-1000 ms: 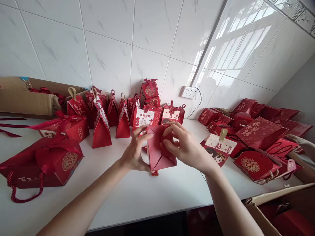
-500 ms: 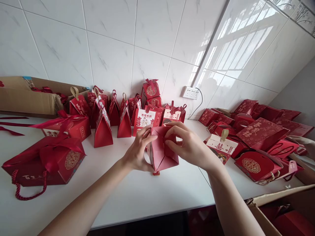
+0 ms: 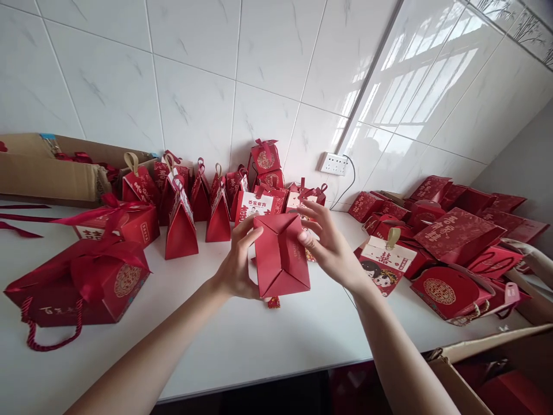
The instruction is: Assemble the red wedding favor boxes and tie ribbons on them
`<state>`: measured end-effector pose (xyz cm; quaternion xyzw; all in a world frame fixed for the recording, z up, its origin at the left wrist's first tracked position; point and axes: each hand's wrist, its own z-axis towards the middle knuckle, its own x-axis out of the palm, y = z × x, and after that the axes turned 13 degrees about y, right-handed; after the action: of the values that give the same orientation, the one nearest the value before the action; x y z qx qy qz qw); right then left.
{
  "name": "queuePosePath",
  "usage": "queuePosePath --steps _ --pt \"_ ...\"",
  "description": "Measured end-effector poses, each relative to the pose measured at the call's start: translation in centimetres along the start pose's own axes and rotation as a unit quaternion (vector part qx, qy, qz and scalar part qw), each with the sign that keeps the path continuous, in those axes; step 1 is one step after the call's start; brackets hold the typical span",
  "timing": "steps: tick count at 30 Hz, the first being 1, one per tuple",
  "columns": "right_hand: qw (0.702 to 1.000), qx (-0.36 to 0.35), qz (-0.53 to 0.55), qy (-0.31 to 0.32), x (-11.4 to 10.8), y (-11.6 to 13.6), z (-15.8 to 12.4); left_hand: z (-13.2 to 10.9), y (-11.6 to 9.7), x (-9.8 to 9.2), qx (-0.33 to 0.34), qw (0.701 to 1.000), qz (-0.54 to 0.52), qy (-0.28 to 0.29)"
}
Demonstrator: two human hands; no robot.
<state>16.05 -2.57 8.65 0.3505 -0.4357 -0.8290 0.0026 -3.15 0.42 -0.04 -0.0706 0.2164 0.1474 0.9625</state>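
The red box (image 3: 283,253) is held up between the two hands over the tabletop (image 3: 242,351), its creased bottom turned toward the wearer. From the left, a bow-tied box (image 3: 82,285) sits on the tabletop, well apart from both hands. Next comes the left hand (image 3: 237,256), its fingers gripping the red box by its left side, so the box lies just right of them. The bottom's long axis runs near to far between the hands, its far end leaning slightly left. Then the right hand (image 3: 330,245): its thumb is at the box's right edge, apparently touching, while the other fingers are spread, not closed on it; the box lies to their left. The left hand has the closer hold. Farther right is a pile of red boxes (image 3: 458,233).
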Motion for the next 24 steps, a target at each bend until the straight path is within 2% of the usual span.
queuePosePath --steps 2,4,7,9,11,13,15,18,19,20,22,24 --pt "0.999 0.027 0.035 0.014 1.0 -0.7 0.3 -0.2 0.0 0.0 -0.003 1.0 0.008 0.01" --pt "0.996 0.06 0.048 0.038 2.1 -1.3 0.7 -0.5 -0.1 0.0 -0.021 0.998 0.031 0.046" --pt "0.996 0.073 0.036 0.034 3.0 -1.6 1.0 -1.0 0.0 0.2 -0.064 0.993 0.073 0.072" --pt "0.997 0.054 0.034 0.037 3.1 -1.7 1.0 -1.1 0.2 0.4 -0.095 0.989 0.103 0.045" --pt "0.997 0.047 0.058 0.034 3.2 -1.7 1.0 -1.0 0.6 0.4 -0.104 0.985 0.138 -0.011" --pt "0.989 0.085 0.119 0.012 3.4 -1.9 1.0 -0.8 0.9 0.2 -0.096 0.976 0.181 -0.068" --pt "0.961 0.152 0.229 0.02 3.8 -2.3 1.1 -0.6 1.0 -0.1 -0.074 0.969 0.214 -0.096" --pt "0.883 0.204 0.412 0.092 4.4 -3.2 1.4 -0.4 0.7 -0.6 -0.028 0.978 0.204 -0.041" --pt "0.867 0.201 0.448 0.086 4.4 -3.6 1.4 -0.4 0.6 -0.7 -0.008 0.983 0.183 -0.004" --pt "0.863 0.187 0.465 0.056 4.3 -4.1 1.4 -0.5 0.6 -0.7 0.011 0.988 0.154 0.032" --pt "0.881 0.139 0.451 -0.04 3.7 -5.0 1.1 -0.7 0.7 -0.8 0.028 0.993 0.08 0.082" --pt "0.909 0.083 0.39 -0.119 2.9 -6.1 0.4 -1.0 1.0 -0.8 -0.009 0.996 0.008 0.09"
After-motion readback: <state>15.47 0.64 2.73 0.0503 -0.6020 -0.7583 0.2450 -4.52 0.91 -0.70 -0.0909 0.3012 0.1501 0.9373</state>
